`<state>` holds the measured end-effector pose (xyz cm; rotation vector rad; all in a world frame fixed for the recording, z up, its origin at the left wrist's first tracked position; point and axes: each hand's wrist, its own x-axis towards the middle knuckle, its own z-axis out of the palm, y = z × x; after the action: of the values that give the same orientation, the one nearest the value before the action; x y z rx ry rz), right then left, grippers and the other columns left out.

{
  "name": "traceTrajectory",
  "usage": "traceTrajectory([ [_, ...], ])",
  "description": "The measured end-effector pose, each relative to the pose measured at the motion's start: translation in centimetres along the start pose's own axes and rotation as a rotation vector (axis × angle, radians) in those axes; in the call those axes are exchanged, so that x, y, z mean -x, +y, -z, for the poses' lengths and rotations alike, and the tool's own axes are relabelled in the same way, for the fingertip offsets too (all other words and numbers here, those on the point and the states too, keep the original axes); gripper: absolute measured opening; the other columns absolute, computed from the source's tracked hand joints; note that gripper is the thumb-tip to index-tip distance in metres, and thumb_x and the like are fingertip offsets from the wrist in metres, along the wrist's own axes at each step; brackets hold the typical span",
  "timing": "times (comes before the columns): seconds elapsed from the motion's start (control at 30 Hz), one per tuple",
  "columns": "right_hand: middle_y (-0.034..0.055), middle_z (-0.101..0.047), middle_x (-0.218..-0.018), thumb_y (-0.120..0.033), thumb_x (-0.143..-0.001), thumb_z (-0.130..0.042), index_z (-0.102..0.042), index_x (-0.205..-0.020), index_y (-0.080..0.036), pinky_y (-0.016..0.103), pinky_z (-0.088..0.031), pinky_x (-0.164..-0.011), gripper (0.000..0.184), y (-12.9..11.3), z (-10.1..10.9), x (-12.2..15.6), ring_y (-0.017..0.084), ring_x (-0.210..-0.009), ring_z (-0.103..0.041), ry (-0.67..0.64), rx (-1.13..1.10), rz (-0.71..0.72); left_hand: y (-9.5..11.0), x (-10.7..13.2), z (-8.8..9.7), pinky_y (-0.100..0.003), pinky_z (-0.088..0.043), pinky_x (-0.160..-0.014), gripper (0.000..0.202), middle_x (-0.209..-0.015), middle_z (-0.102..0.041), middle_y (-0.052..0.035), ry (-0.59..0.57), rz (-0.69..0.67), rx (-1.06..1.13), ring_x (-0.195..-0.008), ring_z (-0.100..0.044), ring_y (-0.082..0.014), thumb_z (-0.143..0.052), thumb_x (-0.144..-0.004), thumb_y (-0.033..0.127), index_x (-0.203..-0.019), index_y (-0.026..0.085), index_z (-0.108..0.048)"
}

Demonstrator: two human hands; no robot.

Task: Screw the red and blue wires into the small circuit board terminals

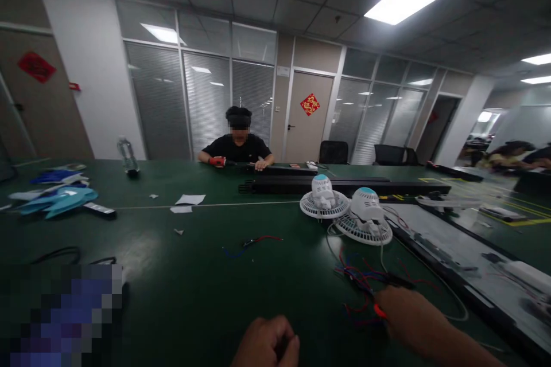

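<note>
Right hand (407, 315) rests on the tangle of red and blue wires (359, 282), just in front of the white fans (365, 215); grip unclear. Left hand (267, 345) curled, fingers together. Far bottle (128, 156), contents unreadable.

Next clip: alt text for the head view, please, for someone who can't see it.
The right hand is at a tangle of red and blue wires on a green table, the left hand curled beside it. Two white fans lie beyond; a co-worker sits opposite.
</note>
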<state>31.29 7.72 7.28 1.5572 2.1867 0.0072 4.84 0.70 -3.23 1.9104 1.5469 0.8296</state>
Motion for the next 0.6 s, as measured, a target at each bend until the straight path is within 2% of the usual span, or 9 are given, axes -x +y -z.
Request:
traceTrajectory([
  [0.03,0.0073,-0.063,-0.114,-0.033,-0.091,-0.058,-0.060,-0.114,-0.017,0.042,-0.052,-0.082,0.028,-0.3,0.0,-0.2,0.020,-0.096,-0.063,-0.007,0.018,0.014,0.0,0.0,0.0,-0.024,-0.039,-0.060,0.021,-0.054,-0.051,0.0030,-0.014,-0.010,0.006,-0.053,-0.046,-0.0128,-0.051,-0.082,0.033,-0.070,0.020,-0.063],
  [0.1,0.0070,-0.064,-0.112,-0.033,-0.091,-0.058,-0.061,-0.111,-0.016,0.041,-0.051,-0.082,0.027,-1.1,0.0,-0.5,0.020,-0.095,-0.063,-0.016,0.052,0.040,0.1,0.0,-0.1,-0.024,-0.036,-0.057,0.022,-0.053,-0.048,0.0035,0.032,-0.030,0.046,-0.051,-0.044,-0.0121,-0.049,-0.082,0.033,-0.069,0.020,-0.062],
  [0.2,0.0063,-0.066,-0.108,-0.032,-0.091,-0.058,-0.063,-0.105,-0.015,0.043,-0.051,-0.084,0.023,-2.9,0.5,-0.3,0.020,-0.095,-0.064,-0.009,0.092,0.083,0.4,0.1,-0.3,-0.023,-0.027,-0.046,0.024,-0.048,-0.039,0.0052,0.166,-0.058,0.147,-0.044,-0.038,-0.0104,-0.047,-0.083,0.033,-0.066,0.019,-0.058],
  [0.3,0.0055,-0.068,-0.102,-0.029,-0.090,-0.060,-0.065,-0.098,-0.014,0.042,-0.051,-0.084,0.018,-6.0,2.0,0.1,0.019,-0.093,-0.065,0.003,0.100,0.157,0.8,0.1,0.3,-0.024,-0.024,-0.046,0.027,-0.048,-0.035,0.0059,0.355,-0.074,0.170,-0.042,-0.034,-0.0096,-0.045,-0.085,0.033,-0.064,0.020,-0.055],
  [0.37,0.0055,-0.068,-0.102,-0.030,-0.089,-0.060,-0.066,-0.098,-0.015,0.042,-0.051,-0.084,0.019,-8.9,3.4,0.3,0.019,-0.093,-0.065,0.012,0.083,0.227,0.9,-0.1,1.4,-0.023,-0.027,-0.048,0.031,-0.049,-0.038,0.0053,0.468,-0.070,0.180,-0.044,-0.038,-0.0101,-0.044,-0.087,0.034,-0.062,0.020,-0.054],
  [0.43,0.0062,-0.066,-0.107,-0.032,-0.090,-0.060,-0.064,-0.104,-0.015,0.044,-0.049,-0.087,0.023,-12.0,4.8,0.1,0.020,-0.097,-0.063,0.031,0.057,0.309,0.6,-0.4,2.8,-0.023,-0.031,-0.049,0.033,-0.051,-0.041,0.0046,0.510,-0.046,0.215,-0.047,-0.043,-0.0109,-0.042,-0.089,0.038,-0.062,0.020,-0.053],
  [0.53,0.0071,-0.063,-0.113,-0.033,-0.090,-0.058,-0.061,-0.112,-0.016,0.044,-0.050,-0.084,0.028,-16.2,6.0,-0.5,0.021,-0.098,-0.062,0.025,-0.013,0.416,-0.7,-1.0,5.3,-0.023,-0.031,-0.048,0.037,-0.053,-0.036,0.0054,0.598,0.152,0.194,-0.048,-0.040,-0.0117,-0.035,-0.089,0.043,-0.064,0.020,-0.049],
  [0.6,0.0074,-0.062,-0.115,-0.033,-0.090,-0.059,-0.059,-0.115,-0.017,0.043,-0.051,-0.083,0.030,-17.8,6.1,-0.9,0.021,-0.098,-0.062,0.020,-0.076,0.457,-1.7,-1.2,6.6,-0.024,-0.030,-0.050,0.035,-0.054,-0.034,0.0057,0.630,0.203,0.142,-0.050,-0.039,-0.0123,-0.035,-0.088,0.042,-0.063,0.021,-0.046],
])
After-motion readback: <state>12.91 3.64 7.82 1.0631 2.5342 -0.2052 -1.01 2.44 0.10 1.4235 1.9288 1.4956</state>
